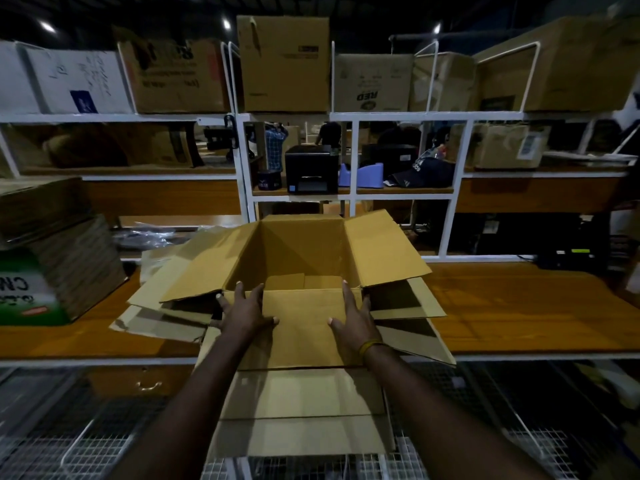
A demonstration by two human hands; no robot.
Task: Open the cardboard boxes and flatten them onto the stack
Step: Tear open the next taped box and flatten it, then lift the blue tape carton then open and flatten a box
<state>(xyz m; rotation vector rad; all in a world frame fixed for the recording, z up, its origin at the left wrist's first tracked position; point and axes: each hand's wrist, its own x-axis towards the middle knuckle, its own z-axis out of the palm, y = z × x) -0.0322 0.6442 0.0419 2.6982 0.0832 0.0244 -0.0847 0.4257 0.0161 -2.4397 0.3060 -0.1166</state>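
While both arms reach forward from the bottom of the view, an open cardboard box (304, 258) stands in the middle of the wooden tabletop (519, 306), its top flaps spread outward to the left, right and far side. The near flap (301, 327) is folded down toward the person, and both hands lie flat on it. The left hand (246, 310) rests with fingers spread and palm down on the left part of that flap, close to the box's near left corner; it is open and grips nothing. The right hand (354, 317) lies the same way on the right part of the flap, fingers extended toward the box's rim, likewise open and pressing rather than grasping. A yellow band (370, 346) circles the right wrist.

The box sits on top of a loose stack of flattened cardboard (412, 327) whose sheets stick out beneath it on the left, right and near sides, some hanging past the tabletop's front edge. At the far left of the tabletop stands a tall pile of folded cartons (65, 244) with a green and white box (24, 289) beside it. Behind the work area, white metal shelving (349, 116) carries more cardboard boxes on top, and a black printer (311, 168) and a blue tape dispenser (362, 174) on a lower shelf
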